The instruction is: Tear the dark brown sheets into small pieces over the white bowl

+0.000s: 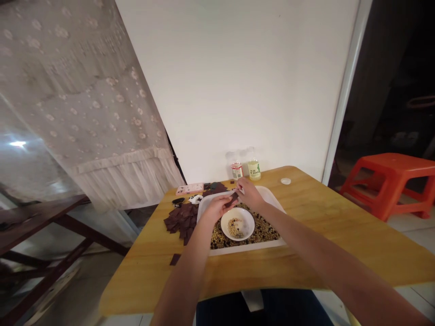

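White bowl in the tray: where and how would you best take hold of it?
Probably by the near rim of the white bowl, from the person's side, pinching it inside and out. It sits upright with that edge exposed, while the left hand and right hand are at its far side.

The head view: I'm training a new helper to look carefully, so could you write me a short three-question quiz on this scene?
1. Which thing stands in the white tray among the small round pieces?
A) a pink phone
B) a white bowl
C) an orange stool

2. True or false: the two hands are far apart, at opposite ends of the table.

3. On which side of the tray, as the person sees it, does the heap of dark brown pieces lie?

Key:
1. B.
2. False; the left hand and right hand are close together over the tray.
3. The left.
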`<control>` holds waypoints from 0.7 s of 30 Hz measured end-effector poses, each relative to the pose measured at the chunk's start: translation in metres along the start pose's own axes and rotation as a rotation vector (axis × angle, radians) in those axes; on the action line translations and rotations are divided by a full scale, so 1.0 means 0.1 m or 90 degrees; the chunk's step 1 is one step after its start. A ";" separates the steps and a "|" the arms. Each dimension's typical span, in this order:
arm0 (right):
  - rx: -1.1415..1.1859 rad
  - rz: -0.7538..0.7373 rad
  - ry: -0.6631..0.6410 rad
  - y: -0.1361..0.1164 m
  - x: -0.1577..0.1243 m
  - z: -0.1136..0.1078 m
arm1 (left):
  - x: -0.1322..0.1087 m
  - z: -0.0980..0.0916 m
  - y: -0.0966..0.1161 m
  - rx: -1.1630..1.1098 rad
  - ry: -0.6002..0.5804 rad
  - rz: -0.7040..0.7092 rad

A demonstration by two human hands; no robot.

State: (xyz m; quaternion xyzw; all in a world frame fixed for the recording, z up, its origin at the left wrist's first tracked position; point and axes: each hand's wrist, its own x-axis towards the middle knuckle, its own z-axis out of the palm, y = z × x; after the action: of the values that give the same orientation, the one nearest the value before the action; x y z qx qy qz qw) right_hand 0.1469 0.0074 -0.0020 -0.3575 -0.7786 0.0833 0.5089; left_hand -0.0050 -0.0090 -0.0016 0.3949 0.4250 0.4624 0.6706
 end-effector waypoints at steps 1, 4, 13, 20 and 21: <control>-0.001 -0.003 -0.006 0.00 0.00 0.00 | 0.00 0.00 0.00 -0.002 0.001 0.001; 0.002 -0.025 -0.034 0.01 0.00 0.00 | 0.00 0.00 0.00 -0.016 0.012 0.010; 0.011 -0.035 -0.039 0.00 -0.01 -0.01 | 0.00 0.00 0.01 -0.026 0.017 0.009; 0.002 -0.021 -0.035 -0.01 0.00 -0.01 | -0.01 0.01 0.02 -0.031 0.001 0.009; 0.003 -0.025 -0.042 -0.01 0.00 -0.01 | -0.01 0.01 0.02 -0.033 0.003 0.008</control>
State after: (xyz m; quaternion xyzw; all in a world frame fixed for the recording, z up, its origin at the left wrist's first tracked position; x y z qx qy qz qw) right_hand 0.1469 0.0064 -0.0011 -0.3385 -0.8014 0.0867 0.4855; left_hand -0.0049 -0.0096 0.0007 0.3791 0.4121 0.4785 0.6764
